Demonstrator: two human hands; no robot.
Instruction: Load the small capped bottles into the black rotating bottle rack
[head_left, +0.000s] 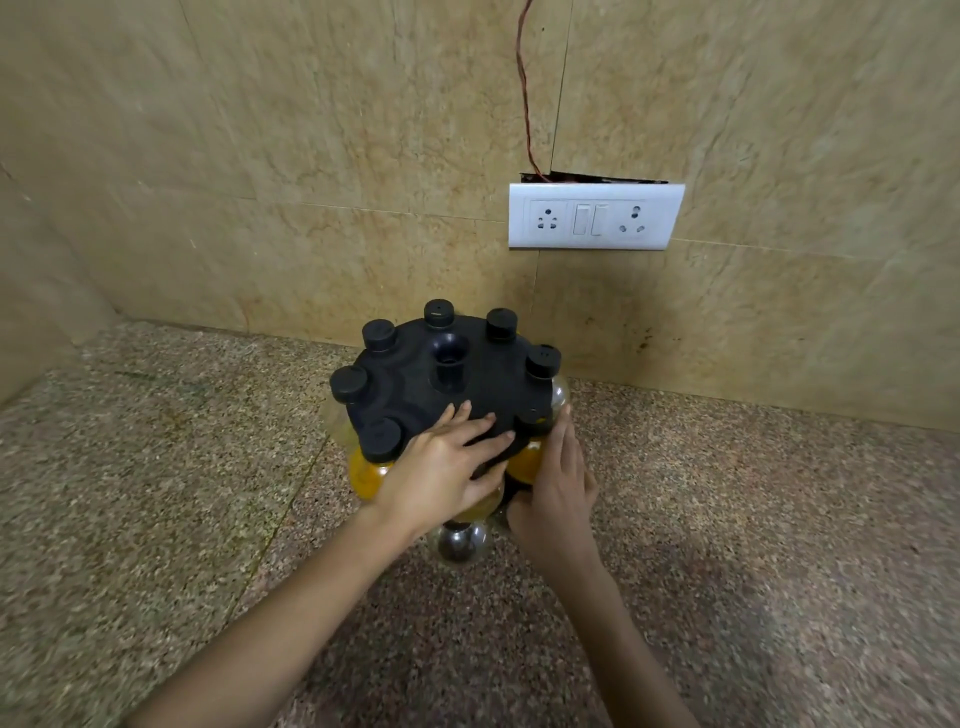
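Observation:
The black rotating rack (415, 384) stands on the speckled stone counter near the wall, its round top ringed by several black-capped bottles (379, 335). An orange-filled bottle (366, 475) hangs at the front left of the rack. My left hand (447, 467) lies on the front edge of the rack top, fingers spread flat and thumb under the rim. My right hand (558, 483) wraps around another orange-filled bottle (524, 460) at the rack's front right, its cap at the rim. A bottle with dark contents (460, 540) shows low between my wrists.
The tiled wall rises close behind the rack, with a white switch-and-socket plate (595, 216) up to the right and a red wire (524, 88) running up from it. The stone counter (156, 493) spreads left, right and toward me. A side wall closes the far left.

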